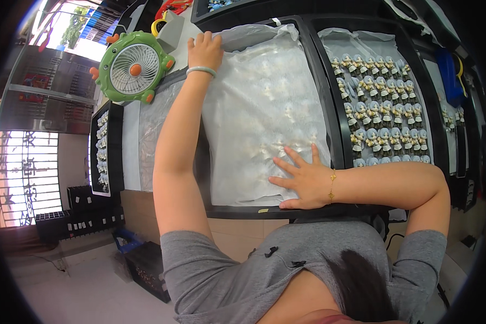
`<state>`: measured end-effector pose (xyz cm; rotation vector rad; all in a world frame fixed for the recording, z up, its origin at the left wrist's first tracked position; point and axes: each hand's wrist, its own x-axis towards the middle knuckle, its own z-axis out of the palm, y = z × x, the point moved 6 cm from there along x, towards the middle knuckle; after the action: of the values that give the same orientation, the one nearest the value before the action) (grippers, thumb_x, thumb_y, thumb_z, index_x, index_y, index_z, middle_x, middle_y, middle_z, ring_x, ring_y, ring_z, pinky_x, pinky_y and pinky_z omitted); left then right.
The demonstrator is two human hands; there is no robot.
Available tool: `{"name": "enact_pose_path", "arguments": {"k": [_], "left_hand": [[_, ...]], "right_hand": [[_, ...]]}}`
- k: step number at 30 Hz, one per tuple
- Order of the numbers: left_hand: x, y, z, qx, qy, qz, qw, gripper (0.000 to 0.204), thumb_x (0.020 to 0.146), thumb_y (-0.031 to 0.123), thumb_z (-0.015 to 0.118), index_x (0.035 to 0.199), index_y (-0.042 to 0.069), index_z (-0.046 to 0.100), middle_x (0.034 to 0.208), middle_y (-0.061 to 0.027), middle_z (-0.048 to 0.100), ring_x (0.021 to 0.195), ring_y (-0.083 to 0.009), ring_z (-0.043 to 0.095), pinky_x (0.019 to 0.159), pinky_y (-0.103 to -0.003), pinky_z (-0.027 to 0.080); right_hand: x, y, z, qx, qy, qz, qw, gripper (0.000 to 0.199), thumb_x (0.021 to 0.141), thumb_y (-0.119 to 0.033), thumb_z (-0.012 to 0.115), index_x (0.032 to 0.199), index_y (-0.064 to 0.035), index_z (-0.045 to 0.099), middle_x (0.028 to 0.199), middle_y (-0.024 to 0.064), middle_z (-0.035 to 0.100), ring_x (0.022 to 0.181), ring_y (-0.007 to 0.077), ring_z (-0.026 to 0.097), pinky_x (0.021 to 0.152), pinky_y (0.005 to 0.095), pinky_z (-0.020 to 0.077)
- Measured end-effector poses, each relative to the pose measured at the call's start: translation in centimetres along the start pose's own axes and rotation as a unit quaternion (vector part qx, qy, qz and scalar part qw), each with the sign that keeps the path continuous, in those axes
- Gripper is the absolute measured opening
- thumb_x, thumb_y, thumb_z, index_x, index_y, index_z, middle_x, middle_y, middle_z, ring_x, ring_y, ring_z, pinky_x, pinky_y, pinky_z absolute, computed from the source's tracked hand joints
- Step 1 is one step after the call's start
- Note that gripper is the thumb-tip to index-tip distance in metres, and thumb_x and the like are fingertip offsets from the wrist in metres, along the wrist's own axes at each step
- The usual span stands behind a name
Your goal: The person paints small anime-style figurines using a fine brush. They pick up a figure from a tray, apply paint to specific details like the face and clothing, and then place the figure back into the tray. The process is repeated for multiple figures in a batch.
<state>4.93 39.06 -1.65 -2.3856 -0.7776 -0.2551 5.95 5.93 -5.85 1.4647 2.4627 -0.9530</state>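
Observation:
A thin white sheet [254, 113] lies over a black tray [337, 116] in front of me, and rows of small figures show faintly through it. My right hand [308, 181] rests flat on the sheet's near right part, fingers spread. At the far left corner of the tray, my left hand [204, 53] reaches over the edge beside the sheet's border. Its fingers are slightly bent and a little apart, with nothing visible held in them. What lies under its palm is hidden.
To the right stands another black tray [440, 127] with rows of small painted figures [386, 110]. A green animal-shaped fan [132, 67] stands at the far left, above a smaller tray of figures [102, 146]. Yellow tape [157, 26] lies behind the fan. A blue holder [451, 78] sits far right.

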Motion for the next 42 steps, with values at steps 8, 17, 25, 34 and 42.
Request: {"name": "enact_pose_path", "arguments": {"k": [8,17,25,34,42], "left_hand": [[-3.9,6.9,0.1,-0.26,-0.283,-0.136,0.913,0.065,0.074,0.062,0.047,0.132,0.035,0.032,0.143,-0.008,0.018,0.132,-0.0322,0.009,0.094,-0.068,0.009],[-4.2,7.4,1.6,-0.286,-0.27,-0.112,0.912,0.072,0.071,0.067,0.046,0.134,0.038,0.025,0.146,-0.0069,0.009,0.134,-0.0331,0.004,0.095,-0.068,0.004],[-5.3,6.8,-1.5,-0.265,-0.335,-0.042,0.903,0.099,0.056,0.063,0.064,0.138,0.035,0.016,0.146,-0.0104,0.005,0.133,-0.0342,0.008,0.098,-0.065,0.01],[-12.1,4.0,-6.6,-0.125,-0.42,0.086,0.895,0.113,0.046,0.046,0.079,0.138,0.03,0.015,0.144,-0.0145,0.012,0.133,-0.032,0.011,0.103,-0.058,0.007],[-13.3,4.7,-6.5,-0.155,-0.46,0.067,0.872,0.116,0.046,0.038,0.08,0.139,0.03,0.011,0.145,-0.0152,0.01,0.133,-0.0349,0.01,0.104,-0.054,0.007]], "right_hand": [[-0.2,0.0,0.0,0.009,0.01,0.013,1.0,0.066,0.083,-0.061,0.032,0.134,-0.0204,0.032,0.144,0.0143,0.012,0.133,0.0375,0.0,0.093,0.071,0.0074],[-0.2,-0.4,0.0,0.003,0.017,0.009,1.0,0.064,0.084,-0.06,0.028,0.135,-0.0211,0.031,0.143,0.0145,0.015,0.132,0.0379,0.005,0.092,0.0718,0.009],[0.1,-0.2,0.6,0.0,-0.011,0.026,1.0,0.059,0.086,-0.057,0.027,0.136,-0.023,0.029,0.145,0.0116,0.012,0.133,0.0361,0.003,0.092,0.0718,0.0094],[0.3,-0.4,0.9,-0.007,-0.024,0.039,0.999,0.06,0.086,-0.057,0.028,0.136,-0.0242,0.028,0.145,0.011,0.011,0.133,0.0356,0.002,0.093,0.0712,0.0092],[-0.1,-0.5,0.6,-0.013,-0.012,0.031,0.999,0.059,0.086,-0.055,0.029,0.135,-0.0215,0.03,0.144,0.0119,0.015,0.133,0.0351,0.006,0.094,0.0695,0.0098]]}}
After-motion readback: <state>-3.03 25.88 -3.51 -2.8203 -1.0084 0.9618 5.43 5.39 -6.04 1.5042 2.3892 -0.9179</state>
